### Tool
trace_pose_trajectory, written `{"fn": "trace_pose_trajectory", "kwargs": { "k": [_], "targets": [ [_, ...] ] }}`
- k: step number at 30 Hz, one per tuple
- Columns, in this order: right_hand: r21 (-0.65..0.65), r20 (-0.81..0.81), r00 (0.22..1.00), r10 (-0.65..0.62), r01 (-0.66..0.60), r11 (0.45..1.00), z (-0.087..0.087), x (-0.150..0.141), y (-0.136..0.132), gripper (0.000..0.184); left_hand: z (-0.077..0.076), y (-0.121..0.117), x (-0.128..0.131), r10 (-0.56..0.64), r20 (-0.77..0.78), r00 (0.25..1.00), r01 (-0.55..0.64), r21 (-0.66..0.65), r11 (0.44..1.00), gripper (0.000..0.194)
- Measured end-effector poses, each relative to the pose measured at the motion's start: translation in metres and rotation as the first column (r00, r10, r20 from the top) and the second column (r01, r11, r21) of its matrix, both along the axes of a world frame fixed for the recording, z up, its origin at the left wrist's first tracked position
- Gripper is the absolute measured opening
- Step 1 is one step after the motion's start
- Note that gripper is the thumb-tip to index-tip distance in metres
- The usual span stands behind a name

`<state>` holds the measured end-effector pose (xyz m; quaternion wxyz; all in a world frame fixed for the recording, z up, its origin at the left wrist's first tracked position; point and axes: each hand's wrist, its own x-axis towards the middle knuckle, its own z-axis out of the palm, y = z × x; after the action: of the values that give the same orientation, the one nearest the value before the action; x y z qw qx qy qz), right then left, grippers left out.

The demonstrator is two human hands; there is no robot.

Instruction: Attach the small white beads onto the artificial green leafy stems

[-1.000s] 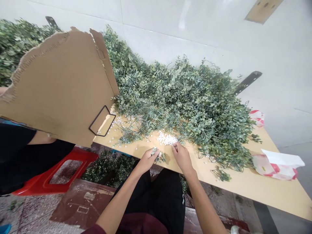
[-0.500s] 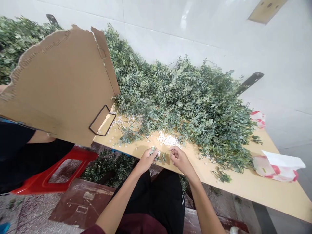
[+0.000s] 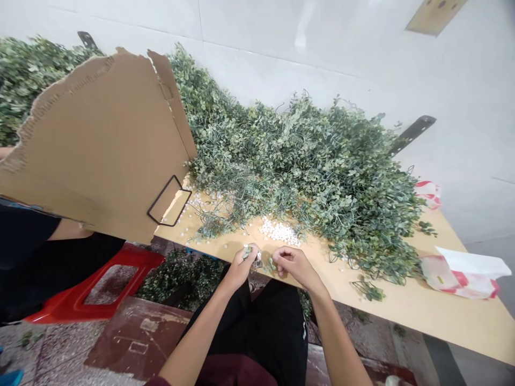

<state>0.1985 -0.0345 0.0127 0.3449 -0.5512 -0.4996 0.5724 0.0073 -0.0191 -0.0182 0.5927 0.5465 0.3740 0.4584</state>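
Green sprig [image 3: 269, 264], pinched between thumb and fingers of the left hand [image 3: 240, 266], just over the table's near edge, with a couple of white dots showing on it by the fingertips. The right hand [image 3: 295, 264] is right beside it, fingers curled in; can't tell whether the tips are pressed together or pinching something, they're too small to make out.

What's changed: a second ago that right hand was at the white bits [image 3: 279, 230], now it's come back next to the sprig. So I'd say the work has shifted from the pile to the sprig, with the left hand as the holder.

Further out, the white bits sit loose on the table [image 3: 426, 321], a thick clump plus strays to the left. Behind them there's a huge heap of greenery [image 3: 317, 155] against the wall, and one loose stem [image 3: 372, 292] off to the right.

Containers: a red-and-white bag [image 3: 458, 281] lies at the right with something white at its top, contents anyone's guess. On the left, torn cardboard [image 3: 108, 134] stands up with a black frame [image 3: 182, 208] at its base, and somebody's arm [image 3: 70, 229] shows below it.
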Motion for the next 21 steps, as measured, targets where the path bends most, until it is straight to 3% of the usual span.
{"fn": "trace_pose_trajectory", "kwargs": {
  "k": [7,13,18,21],
  "targets": [
    [0.113,-0.003,0.997,-0.078,0.078,0.990,0.001,-0.003,-0.001,0.025,0.005,-0.006,0.004,-0.022,-0.075,0.997,0.025,0.034,0.999,0.027],
    [0.220,-0.044,0.989,-0.140,0.146,0.964,0.015,-0.009,-0.009,0.023,0.016,-0.005,0.012,0.063,-0.240,0.969,-0.020,0.178,0.984,0.034],
    [0.221,-0.046,0.986,-0.158,0.164,0.961,0.012,-0.013,-0.013,0.026,0.018,-0.005,0.012,-0.102,-0.302,0.948,0.115,0.026,0.993,0.037],
    [0.224,-0.023,0.986,-0.165,0.166,0.960,0.006,-0.011,-0.014,0.027,0.016,-0.004,0.011,-0.100,-0.331,0.938,0.104,-0.003,0.995,0.030]
  ]
}}
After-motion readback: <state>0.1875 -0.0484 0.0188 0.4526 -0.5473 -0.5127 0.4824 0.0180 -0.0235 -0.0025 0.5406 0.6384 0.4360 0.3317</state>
